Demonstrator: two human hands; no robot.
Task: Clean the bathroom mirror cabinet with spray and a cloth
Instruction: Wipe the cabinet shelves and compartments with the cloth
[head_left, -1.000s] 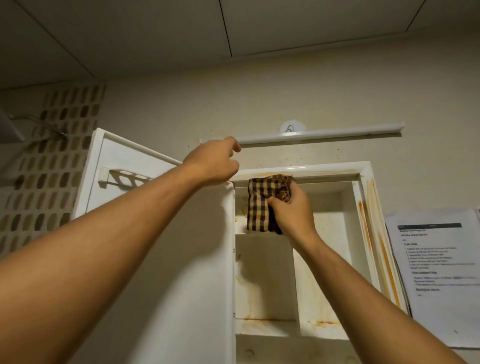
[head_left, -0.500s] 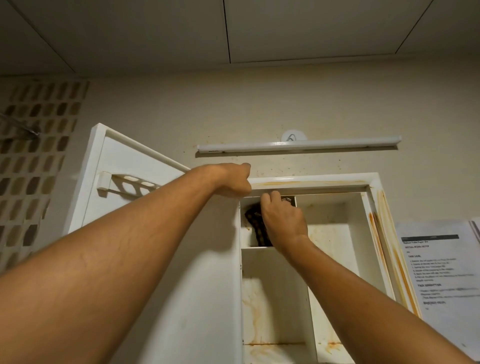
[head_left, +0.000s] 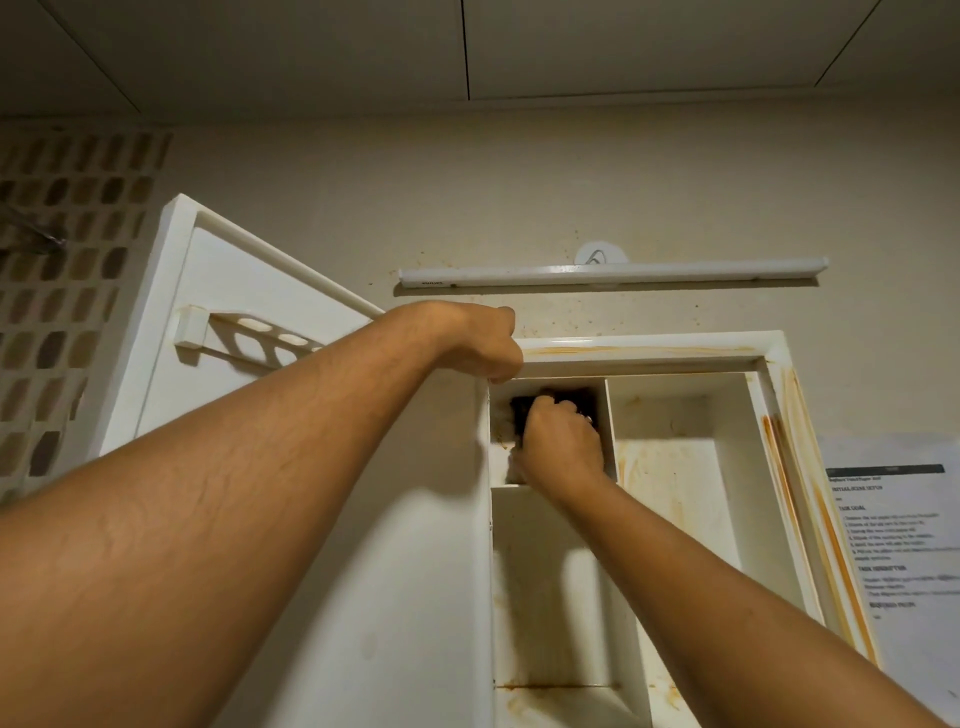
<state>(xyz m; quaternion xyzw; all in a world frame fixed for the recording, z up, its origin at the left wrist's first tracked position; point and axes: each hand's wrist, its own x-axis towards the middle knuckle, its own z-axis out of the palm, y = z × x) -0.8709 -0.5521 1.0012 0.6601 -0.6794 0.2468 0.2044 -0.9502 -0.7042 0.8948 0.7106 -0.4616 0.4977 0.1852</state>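
Right hand (head_left: 563, 451) bunched round the cloth (head_left: 524, 413), deep in the top-left cubby. Left hand (head_left: 480, 345) clamped on the door (head_left: 415, 545) edge — could swing, or smear rust.

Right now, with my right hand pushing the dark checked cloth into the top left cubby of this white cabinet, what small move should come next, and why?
Probably drag the dark checked cloth down the back wall of the top left cubby. The right hand presses it high up, and brownish marks show lower on that wall. The left hand grips the cabinet's top edge.
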